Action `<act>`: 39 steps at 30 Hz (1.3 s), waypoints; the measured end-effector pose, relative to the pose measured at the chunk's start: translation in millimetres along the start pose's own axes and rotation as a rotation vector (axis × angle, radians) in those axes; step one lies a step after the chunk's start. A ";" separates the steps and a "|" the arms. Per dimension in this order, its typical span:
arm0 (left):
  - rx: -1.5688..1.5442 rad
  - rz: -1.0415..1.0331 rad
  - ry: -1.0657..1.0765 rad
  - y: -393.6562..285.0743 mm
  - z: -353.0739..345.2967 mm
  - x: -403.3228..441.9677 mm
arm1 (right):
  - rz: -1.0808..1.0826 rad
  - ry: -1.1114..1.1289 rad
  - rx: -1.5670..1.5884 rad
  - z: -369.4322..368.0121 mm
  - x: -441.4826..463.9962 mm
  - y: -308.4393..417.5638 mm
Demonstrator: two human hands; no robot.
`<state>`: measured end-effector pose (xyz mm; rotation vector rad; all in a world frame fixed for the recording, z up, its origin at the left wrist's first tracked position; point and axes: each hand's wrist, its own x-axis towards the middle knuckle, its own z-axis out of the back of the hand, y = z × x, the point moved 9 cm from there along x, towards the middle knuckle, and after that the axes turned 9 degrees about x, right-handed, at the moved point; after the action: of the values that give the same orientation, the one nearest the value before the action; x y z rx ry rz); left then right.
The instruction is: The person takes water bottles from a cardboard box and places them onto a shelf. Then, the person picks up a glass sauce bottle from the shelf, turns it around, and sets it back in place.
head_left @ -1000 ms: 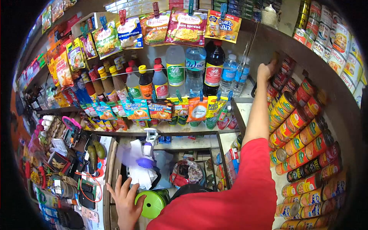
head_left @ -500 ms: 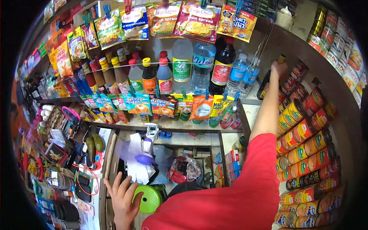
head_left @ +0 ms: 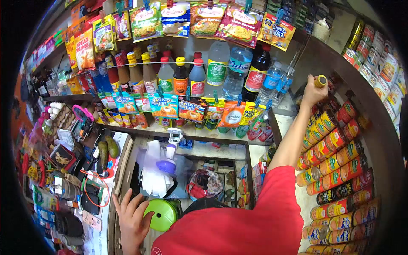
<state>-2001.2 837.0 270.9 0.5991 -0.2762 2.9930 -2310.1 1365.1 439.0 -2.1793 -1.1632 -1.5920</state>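
Note:
My right hand is wrapped round a dark bottle with a yellow cap, at the upper right beside the stacked cans. Most of the bottle is hidden by the hand. My left hand is at the lower left with its fingers spread and nothing in it. It is nearest to a round green lid or stool top. Left of the right hand, water bottles and a dark soy sauce bottle stand on the shelf.
Clipped sachets hang along the shelf edge. A purple and white fan stands behind the green top, near a white plastic bag. Phones and an orange cable lie on the left counter. A dark wooden ledge curves at the right.
My right hand has come back from deeper in the shelf, and the yellow cap now shows in its grip. The view has shifted; my left hand stays spread near the green top.

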 end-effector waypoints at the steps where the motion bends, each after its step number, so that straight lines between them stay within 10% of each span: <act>1: -0.006 -0.003 -0.005 2.0 2.9 -2.5 | 0.033 0.008 0.014 1.8 -1.3 20.2; 13: -0.174 -0.102 -0.035 32.2 37.5 -52.1 | -0.083 0.151 0.383 46.1 -29.9 260.6; 16: -0.779 -0.066 0.090 36.5 22.7 -55.5 | -0.050 0.278 0.766 57.1 -29.5 310.7; 34: -2.154 0.183 0.446 37.3 8.2 -103.4 | -1.068 0.591 1.916 27.7 -168.6 483.0; 39: -2.052 0.193 0.101 78.2 8.9 -140.0 | -1.222 0.689 1.973 13.7 -209.3 512.6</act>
<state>-1877.6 753.0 212.0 0.0566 -2.6218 1.2786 -1969.3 931.0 391.5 0.3625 -2.1558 -0.3313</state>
